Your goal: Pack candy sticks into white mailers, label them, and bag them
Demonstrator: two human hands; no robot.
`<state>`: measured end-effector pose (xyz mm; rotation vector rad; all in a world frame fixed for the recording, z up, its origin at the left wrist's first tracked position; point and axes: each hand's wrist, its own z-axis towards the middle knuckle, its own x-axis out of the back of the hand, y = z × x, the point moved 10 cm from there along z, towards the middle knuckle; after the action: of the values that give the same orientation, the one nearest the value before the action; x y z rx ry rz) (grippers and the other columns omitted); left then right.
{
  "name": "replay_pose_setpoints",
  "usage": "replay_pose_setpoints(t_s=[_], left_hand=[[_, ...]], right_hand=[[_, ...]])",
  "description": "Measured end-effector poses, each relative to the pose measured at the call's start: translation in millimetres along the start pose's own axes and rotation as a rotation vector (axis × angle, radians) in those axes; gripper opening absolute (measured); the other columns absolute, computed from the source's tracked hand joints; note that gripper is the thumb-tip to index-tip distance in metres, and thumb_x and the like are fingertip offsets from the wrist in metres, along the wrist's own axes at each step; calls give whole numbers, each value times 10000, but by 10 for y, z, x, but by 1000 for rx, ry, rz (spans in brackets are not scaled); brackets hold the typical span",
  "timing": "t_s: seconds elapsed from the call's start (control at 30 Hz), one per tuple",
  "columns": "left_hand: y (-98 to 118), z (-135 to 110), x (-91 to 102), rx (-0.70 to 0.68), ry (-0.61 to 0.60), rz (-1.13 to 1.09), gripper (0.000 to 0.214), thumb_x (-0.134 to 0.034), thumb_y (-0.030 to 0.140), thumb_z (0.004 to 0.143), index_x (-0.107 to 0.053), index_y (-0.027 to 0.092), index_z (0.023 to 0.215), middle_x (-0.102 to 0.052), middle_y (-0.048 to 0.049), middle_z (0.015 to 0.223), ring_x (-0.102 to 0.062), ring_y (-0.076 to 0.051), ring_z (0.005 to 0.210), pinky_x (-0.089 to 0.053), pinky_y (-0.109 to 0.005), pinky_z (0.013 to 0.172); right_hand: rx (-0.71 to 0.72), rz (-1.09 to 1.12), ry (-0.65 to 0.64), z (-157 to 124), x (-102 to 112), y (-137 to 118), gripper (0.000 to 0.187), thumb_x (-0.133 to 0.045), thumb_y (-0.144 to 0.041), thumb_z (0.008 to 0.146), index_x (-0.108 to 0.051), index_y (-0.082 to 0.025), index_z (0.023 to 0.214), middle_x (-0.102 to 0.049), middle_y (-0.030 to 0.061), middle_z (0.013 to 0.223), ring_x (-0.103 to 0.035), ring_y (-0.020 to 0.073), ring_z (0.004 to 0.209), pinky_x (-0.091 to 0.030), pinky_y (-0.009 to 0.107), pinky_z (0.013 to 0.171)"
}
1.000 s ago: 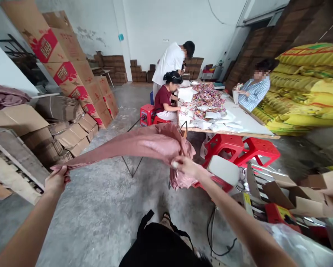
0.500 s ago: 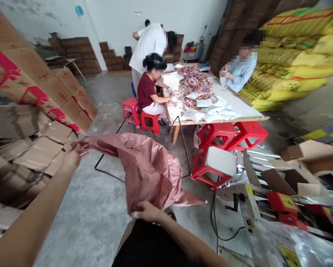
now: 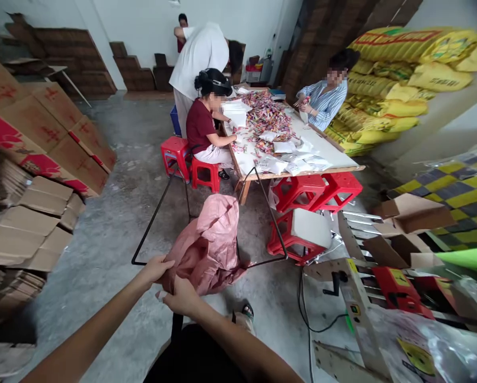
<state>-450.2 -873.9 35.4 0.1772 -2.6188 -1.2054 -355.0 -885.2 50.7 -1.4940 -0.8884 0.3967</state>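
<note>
A pink woven sack (image 3: 214, 234) hangs in front of me, crumpled, with its mouth partly spread toward me. My left hand (image 3: 157, 269) is closed on the sack's edge at the left. Close beside it, my right hand (image 3: 183, 296) grips the near edge, fingers curled round the fabric. Behind and around the sack stands a black metal frame (image 3: 152, 218) on the concrete floor; its bars show on both sides of the sack. Part of the frame is hidden by the fabric.
Ahead, a table (image 3: 342, 159) bears a heap of small colourful packets (image 3: 266, 114) and white pouches; several people are around it. Red stools (image 3: 290, 234) stand at the near side. A roller conveyor machine (image 3: 353, 298) is at right, stacked cartons (image 3: 34, 213) at left.
My left hand has come inward and down to beside my right hand. The sack, stretched out leftward before, is now gathered, with its mouth toward me. The view has shifted slightly.
</note>
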Motion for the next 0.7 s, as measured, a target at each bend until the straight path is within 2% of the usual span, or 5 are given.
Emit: replay_pose_setpoints(t_s=[0.1,0.2,0.47,0.6,0.7], left_hand=[[72,-1,115,-51,133,-171,398,-697,456,565,-590,171,823,-628,11,598,-571,-155,514,-442,-258,485],[194,-65,116,-129,236,-331,472,-670,503,596,-585,194,942,-672,7,730,-594,-143,574,-446,-239,502],[321,-306,-569,-323,488,-832,462,-754,450,611,-638,182,970,-703,-22,816,-653,-186,777,-505,-243,620],[158,-568,-879,-280,715,-1052,439,-800,440,538,-619,205,863,-671,28,663,-660,-189,685,-512,-245,570],[146,-812,-1158,-241,708,-1048,397,-783,434,579,-621,194,851,-688,1,720,-665,-201,733,-520,-247,613]], right_hand=[[110,88,-50,-81,78,-104,705,-686,-351,688,-405,-224,1322,-559,55,1234,-538,238,1083,-411,364,933],[124,295,-112,-81,270,-68,533,-591,-439,770,-504,-211,1244,-576,49,1191,-523,214,1082,-386,358,959],[-467,941,-419,-298,796,731,479,-756,-480,544,-635,-162,881,-598,-1,739,-543,120,633,-453,300,703],[-678,764,-296,-546,1833,1350,512,-673,-497,612,-546,-179,994,-624,45,849,-604,151,697,-482,341,721],[-362,203,-120,-234,2876,1278,562,-639,-481,661,-487,-168,1102,-605,99,966,-605,218,832,-482,407,769]])
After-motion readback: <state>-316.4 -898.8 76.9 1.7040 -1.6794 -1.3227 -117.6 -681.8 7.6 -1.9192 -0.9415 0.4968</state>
